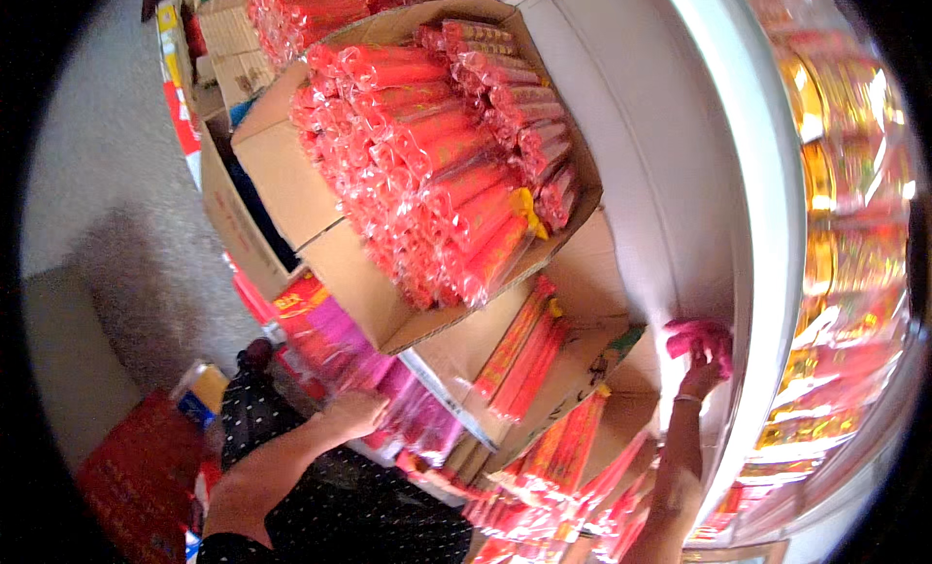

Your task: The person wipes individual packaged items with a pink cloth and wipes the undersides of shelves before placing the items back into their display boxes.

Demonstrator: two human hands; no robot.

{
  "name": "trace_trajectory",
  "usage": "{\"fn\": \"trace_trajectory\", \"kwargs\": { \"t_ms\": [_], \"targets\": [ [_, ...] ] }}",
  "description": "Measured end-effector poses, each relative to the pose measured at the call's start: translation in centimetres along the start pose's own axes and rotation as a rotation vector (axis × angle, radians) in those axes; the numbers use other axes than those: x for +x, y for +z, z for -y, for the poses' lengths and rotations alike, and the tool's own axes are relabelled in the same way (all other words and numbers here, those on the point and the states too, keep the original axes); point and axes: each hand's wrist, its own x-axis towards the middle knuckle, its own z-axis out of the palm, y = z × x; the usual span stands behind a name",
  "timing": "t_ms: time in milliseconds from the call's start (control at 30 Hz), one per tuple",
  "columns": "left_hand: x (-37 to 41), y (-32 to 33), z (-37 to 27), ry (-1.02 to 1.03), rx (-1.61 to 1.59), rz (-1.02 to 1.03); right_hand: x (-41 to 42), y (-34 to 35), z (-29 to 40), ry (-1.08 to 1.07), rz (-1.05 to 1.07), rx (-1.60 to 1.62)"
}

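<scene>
A crumpled dark pink cloth [688,336] is in my right hand [702,375], pressed against the pale panel [633,134] below a white shelf edge. My left hand [358,412] is at the lower middle, beside plastic-wrapped pink and purple packs [357,356]; its fingers look curled, and whether it touches or holds anything is not clear. Between the hands stands an open cardboard box [328,254] heaped with red cellophane-wrapped rolls [429,149]. Lower down, another open carton [590,360] has a few long red packets [520,360] in it.
Gold and red wrapped goods [837,222] line the white shelf [757,163] at the right. More red packets [553,484] stand in cartons near my right forearm. Further boxes [237,207] are at the upper left, beside the grey floor [109,156]. A red bag or box [145,462] lies lower left.
</scene>
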Motion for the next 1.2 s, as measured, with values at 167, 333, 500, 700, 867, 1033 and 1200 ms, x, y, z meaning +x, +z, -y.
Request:
{"fn": "trace_trajectory", "kwargs": {
  "t_ms": [167,333,500,700,867,1033,1200],
  "targets": [
    [2.6,2.3,4.5,-0.001,-0.001,-0.063,1.4,-0.2,-1.5,-0.291,0.013,-0.462],
    [3.9,0.0,4.7,-0.015,-0.112,-0.269,-1.5,20.1,5.3,-0.307,0.068,-0.242],
    [4.6,-1.6,4.7,0.069,-0.156,-0.419,2.8,31.4,7.3,-0.274,0.121,-0.177],
    [5.0,-1.0,6.3,0.002,-0.275,-0.506,2.5,48.2,13.4,-0.263,0.259,0.294],
    [5.2,-0.3,7.4,0.010,-0.294,-0.508,4.8,54.3,14.6,-0.132,0.322,0.353],
    [5.2,-1.1,7.5,-0.039,-0.217,-0.478,3.8,54.2,14.3,-0.094,0.068,0.505],
    [6.2,1.3,8.6,0.006,-0.272,-0.567,3.0,44.8,10.9,-0.114,0.184,0.493]
  ]
}}
